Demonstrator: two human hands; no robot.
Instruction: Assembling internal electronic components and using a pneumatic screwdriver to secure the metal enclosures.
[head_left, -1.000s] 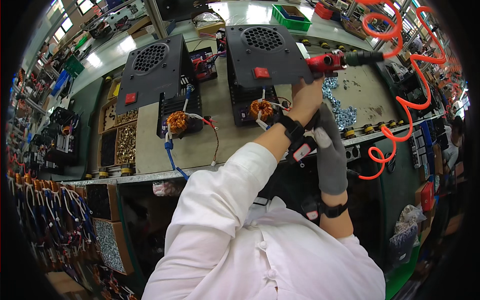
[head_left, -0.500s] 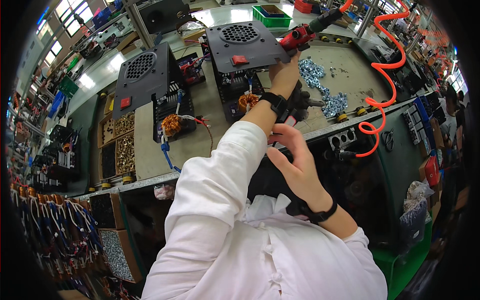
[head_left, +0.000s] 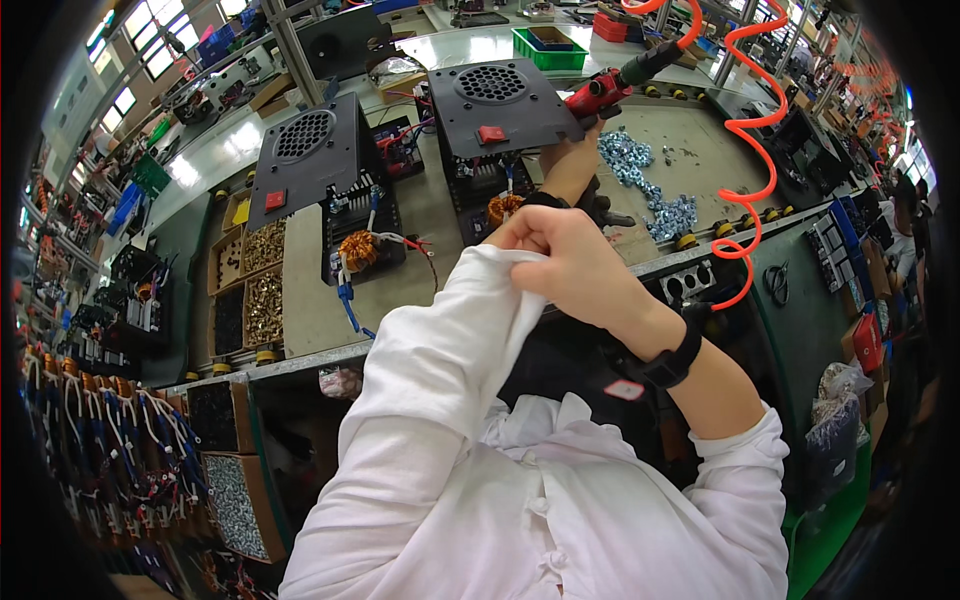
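My right hand is closed in a pinch on the cuff of my left sleeve, near the left wrist. Reaching across the bench, my left hand is at a red air-powered driver, apparently wrapped round it; its fingers are mostly hidden. A coiled orange hose belongs to this tool. Beside the left hand stands a dark vented panel with a red switch, over a circuit assembly. A copper-wound coil sits below it. Another vented panel and copper coil are further left.
Loose silvery fasteners lie on the bench right of my left hand. Divided cardboard boxes of brass-coloured and dark parts stand at left. A green bin is at the back. Wired coils hang at lower left. A socket strip sits on the front edge.
My right hand has risen from beside the left wrist and now pinches the left cuff. My left hand stays by the red driver. The whole view has shifted slightly.
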